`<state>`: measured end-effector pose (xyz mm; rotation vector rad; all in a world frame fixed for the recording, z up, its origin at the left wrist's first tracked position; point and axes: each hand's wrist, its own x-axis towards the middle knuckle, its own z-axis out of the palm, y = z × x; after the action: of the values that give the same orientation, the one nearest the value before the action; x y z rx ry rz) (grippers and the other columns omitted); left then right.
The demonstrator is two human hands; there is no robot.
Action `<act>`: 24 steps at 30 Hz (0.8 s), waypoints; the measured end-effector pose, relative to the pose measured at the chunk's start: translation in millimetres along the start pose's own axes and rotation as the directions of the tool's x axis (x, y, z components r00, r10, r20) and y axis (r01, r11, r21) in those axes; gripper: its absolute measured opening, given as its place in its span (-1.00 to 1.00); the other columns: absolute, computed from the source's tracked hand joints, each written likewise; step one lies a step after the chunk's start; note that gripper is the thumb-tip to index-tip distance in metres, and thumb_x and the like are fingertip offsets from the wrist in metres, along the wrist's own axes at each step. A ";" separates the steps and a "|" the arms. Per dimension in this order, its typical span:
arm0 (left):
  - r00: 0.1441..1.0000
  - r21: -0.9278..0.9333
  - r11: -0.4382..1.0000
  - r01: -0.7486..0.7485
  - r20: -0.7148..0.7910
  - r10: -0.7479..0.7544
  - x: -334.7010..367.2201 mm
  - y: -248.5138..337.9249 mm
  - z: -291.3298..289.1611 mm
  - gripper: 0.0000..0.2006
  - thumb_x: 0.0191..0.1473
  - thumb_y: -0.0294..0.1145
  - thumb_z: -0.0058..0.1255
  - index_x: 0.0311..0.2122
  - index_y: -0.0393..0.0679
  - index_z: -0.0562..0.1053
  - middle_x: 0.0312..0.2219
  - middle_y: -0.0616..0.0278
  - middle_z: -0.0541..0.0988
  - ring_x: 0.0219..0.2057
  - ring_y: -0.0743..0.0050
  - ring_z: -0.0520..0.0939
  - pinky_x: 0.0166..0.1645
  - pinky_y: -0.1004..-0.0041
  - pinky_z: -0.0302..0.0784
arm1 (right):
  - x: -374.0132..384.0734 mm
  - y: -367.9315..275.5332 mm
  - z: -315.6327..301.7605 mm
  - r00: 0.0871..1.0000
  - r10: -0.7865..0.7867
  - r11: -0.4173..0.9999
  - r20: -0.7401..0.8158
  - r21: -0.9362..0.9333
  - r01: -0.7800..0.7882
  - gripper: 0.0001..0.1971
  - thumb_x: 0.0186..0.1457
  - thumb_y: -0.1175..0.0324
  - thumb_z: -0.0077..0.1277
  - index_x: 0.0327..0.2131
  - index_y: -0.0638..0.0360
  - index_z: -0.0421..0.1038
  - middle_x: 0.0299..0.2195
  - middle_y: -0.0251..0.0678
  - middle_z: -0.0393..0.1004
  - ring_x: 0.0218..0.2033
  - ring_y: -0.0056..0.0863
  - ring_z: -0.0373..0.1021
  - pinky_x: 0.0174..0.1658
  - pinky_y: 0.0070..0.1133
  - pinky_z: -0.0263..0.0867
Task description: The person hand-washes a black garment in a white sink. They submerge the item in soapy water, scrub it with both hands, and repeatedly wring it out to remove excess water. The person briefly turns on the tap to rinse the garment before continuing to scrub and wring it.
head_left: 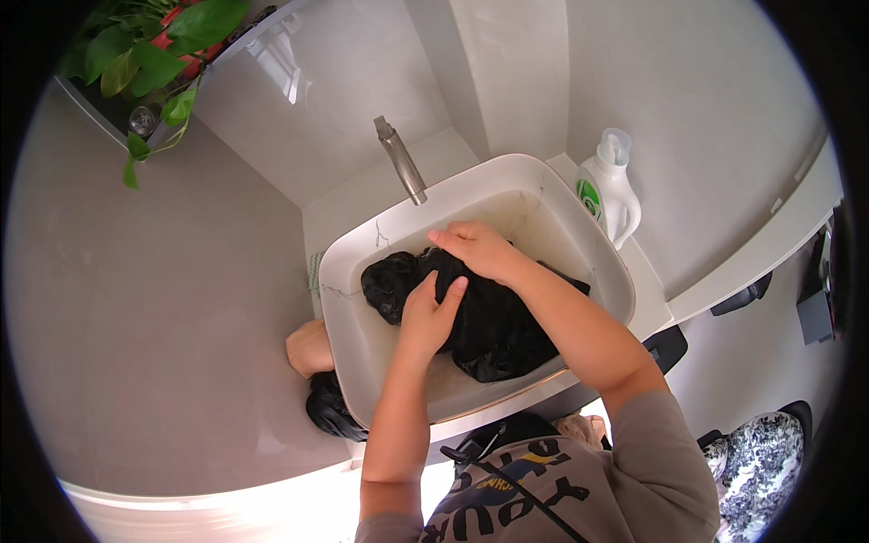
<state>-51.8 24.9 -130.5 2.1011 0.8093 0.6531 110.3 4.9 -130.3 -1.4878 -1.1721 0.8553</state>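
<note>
A wet black garment lies bunched in a white rectangular basin holding shallow water. My left hand grips a fold of the cloth near its left middle. My right hand presses down on the garment's upper edge, fingers closed over the fabric, forearm crossing above the cloth from the right. The two hands are close together, almost touching.
A metal faucet rises behind the basin. A white detergent bottle with a green label stands at the basin's right rear corner. Another dark cloth hangs by the basin's left front. A leafy plant sits top left.
</note>
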 end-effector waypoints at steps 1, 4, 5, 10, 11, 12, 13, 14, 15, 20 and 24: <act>0.994 0.071 0.995 -0.075 -0.072 0.080 1.7 0.2 0.1 -0.65 0.16 -0.13 -0.09 -0.24 -0.29 0.43 -0.46 0.06 0.53 -0.37 0.31 0.53 -0.18 0.42 0.40 | -0.4 -2.0 -4.8 0.996 0.046 0.994 0.082 0.091 -0.053 -0.44 0.17 -0.12 -0.17 -0.55 0.27 0.38 -0.60 -0.51 0.29 -0.50 -0.69 0.18 -0.43 -0.56 0.15; 0.945 -0.104 0.991 -0.085 -0.323 0.048 -0.2 7.6 -4.1 -0.60 0.20 -0.13 -0.16 -0.26 -0.38 0.41 -0.39 -0.10 0.52 -0.35 0.07 0.52 -0.20 0.34 0.40 | -2.8 1.7 -5.8 0.993 0.060 0.977 0.099 0.199 -0.079 -0.31 0.16 -0.21 -0.26 -0.24 0.40 0.44 -0.24 -0.17 0.45 -0.17 -0.42 0.31 -0.05 -0.50 0.20; 0.907 -0.188 0.976 -0.110 -0.421 0.021 5.1 -14.9 1.2 -0.59 0.23 -0.14 -0.21 -0.24 -0.41 0.40 -0.38 -0.02 0.53 -0.35 0.20 0.51 -0.17 0.38 0.39 | -2.0 0.3 -12.9 0.953 0.100 0.976 0.285 0.158 -0.150 -0.26 0.16 -0.24 -0.29 -0.12 0.43 0.38 -0.11 -0.11 0.40 -0.06 -0.40 0.27 0.04 -0.49 0.14; 0.950 -0.728 0.684 -0.031 -0.234 -0.206 5.4 -8.1 -10.2 -0.63 0.25 -0.21 -0.24 -0.07 -0.36 0.36 -0.18 0.14 0.49 -0.15 0.39 0.49 -0.01 0.47 0.35 | -2.1 14.7 -1.0 0.950 0.048 0.992 0.308 0.096 -0.081 -0.45 0.18 -0.13 -0.22 -0.24 0.26 0.44 -0.30 -0.35 0.41 -0.25 -0.53 0.27 -0.11 -0.57 0.18; 0.949 -0.801 0.598 -0.009 -0.196 -0.248 5.1 -5.8 -11.3 -0.63 0.25 -0.21 -0.24 -0.06 -0.34 0.35 -0.16 0.15 0.49 -0.13 0.39 0.48 0.01 0.47 0.35 | 1.5 11.5 -4.8 0.951 0.033 0.983 0.309 0.160 -0.086 -0.49 0.19 -0.10 -0.20 -0.29 0.23 0.43 -0.36 -0.39 0.38 -0.30 -0.57 0.25 -0.15 -0.59 0.18; 0.954 -0.820 0.572 0.008 -0.165 -0.250 5.1 -2.4 -12.5 -0.63 0.25 -0.21 -0.24 -0.05 -0.34 0.35 -0.15 0.14 0.48 -0.13 0.39 0.48 0.01 0.47 0.35 | 2.1 6.8 -8.3 0.952 0.019 0.971 0.305 0.220 -0.090 -0.53 0.20 -0.07 -0.18 -0.35 0.21 0.43 -0.42 -0.44 0.35 -0.36 -0.61 0.23 -0.20 -0.61 0.17; 0.958 -0.838 0.545 0.026 -0.134 -0.252 4.9 1.2 -14.0 -0.63 0.25 -0.20 -0.25 -0.05 -0.33 0.35 -0.14 0.14 0.48 -0.13 0.39 0.49 0.02 0.46 0.36 | -0.8 1.8 -4.6 0.955 -0.190 0.945 0.227 0.305 0.116 -0.57 0.21 0.01 -0.15 -0.46 0.22 0.36 -0.52 -0.51 0.22 -0.45 -0.67 0.12 -0.31 -0.64 0.13; 0.962 -0.854 0.518 0.044 -0.104 -0.253 5.0 3.2 -15.0 -0.62 0.26 -0.19 -0.25 -0.04 -0.33 0.35 -0.14 0.13 0.48 -0.12 0.40 0.49 0.02 0.46 0.36 | -3.4 -4.1 -4.4 0.952 -0.249 0.939 0.179 0.286 0.192 -0.58 0.21 0.02 -0.15 -0.47 0.24 0.36 -0.52 -0.48 0.24 -0.45 -0.64 0.15 -0.32 -0.62 0.15; 0.961 -0.869 0.491 0.058 -0.083 -0.262 3.9 3.8 -14.8 -0.61 0.26 -0.19 -0.26 -0.04 -0.33 0.35 -0.13 0.13 0.48 -0.12 0.39 0.49 0.02 0.46 0.36 | -7.6 -12.3 -4.6 0.942 -0.308 0.927 0.133 0.265 0.265 -0.58 0.20 0.04 -0.14 -0.47 0.25 0.37 -0.53 -0.45 0.26 -0.46 -0.60 0.19 -0.33 -0.60 0.17; 0.874 -0.855 0.474 0.209 -0.054 -0.483 9.4 1.5 -9.9 -0.57 0.26 -0.14 -0.29 -0.03 -0.35 0.34 -0.10 0.11 0.47 -0.10 0.40 0.48 0.03 0.46 0.36 | -3.3 6.2 5.5 0.861 -0.505 0.829 -0.064 -0.314 0.463 -0.66 0.16 0.15 -0.09 -0.46 0.27 0.40 -0.51 -0.26 0.32 -0.47 -0.34 0.29 -0.36 -0.47 0.22; 0.880 -0.793 0.602 0.091 -0.219 -0.422 12.1 -18.7 -4.9 -0.52 0.25 -0.06 -0.29 -0.05 -0.35 0.35 -0.16 0.13 0.49 -0.09 0.41 0.47 0.02 0.45 0.36 | -4.2 1.1 16.5 0.857 -0.501 0.808 -0.120 -0.421 0.413 -0.68 0.11 0.18 -0.03 -0.54 0.25 0.38 -0.50 -0.20 0.34 -0.47 -0.20 0.32 -0.39 -0.39 0.24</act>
<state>-53.2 45.3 -140.6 1.0417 0.8300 1.0469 94.1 5.6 -135.4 -1.4587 -1.4983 0.1160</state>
